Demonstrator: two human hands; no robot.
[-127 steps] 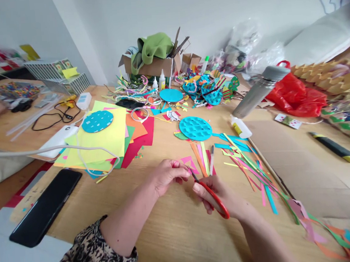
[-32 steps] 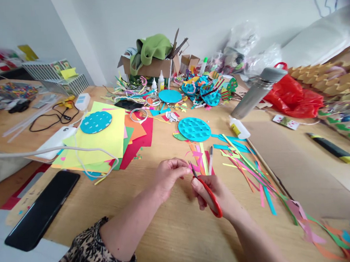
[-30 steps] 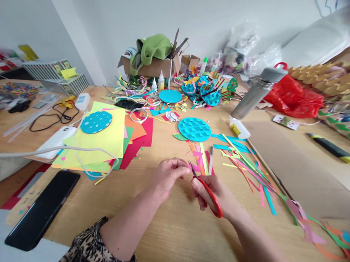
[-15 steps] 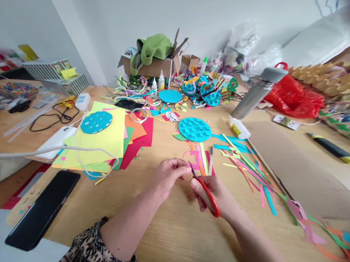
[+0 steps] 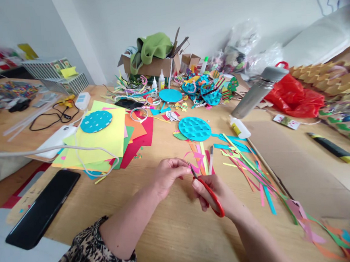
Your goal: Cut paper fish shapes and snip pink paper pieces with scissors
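Observation:
My right hand [image 5: 217, 195] is closed around red-handled scissors [image 5: 209, 194], whose blades point up and left toward my left hand. My left hand [image 5: 168, 176] pinches a small pink paper piece [image 5: 196, 164] at the blade tips, fingers pressed together. Both hands hover low over the wooden table [image 5: 177, 231]. Just beyond them lie cut paper strips [image 5: 244, 164] in pink, orange, green and blue, a pen [image 5: 210, 159] and a woven blue paper disc [image 5: 194, 128].
A stack of coloured sheets [image 5: 109, 140] with another blue disc lies to the left, a black phone [image 5: 43, 206] near the table's front edge. A glue bottle [image 5: 240, 126], a metal flask [image 5: 258, 92], cardboard [image 5: 302, 169] and a red bag [image 5: 295, 95] are on the right. Craft clutter fills the back.
The hands have barely shifted. The scissors' handles have opened and closed slightly while the pink piece stays pinched at the blades.

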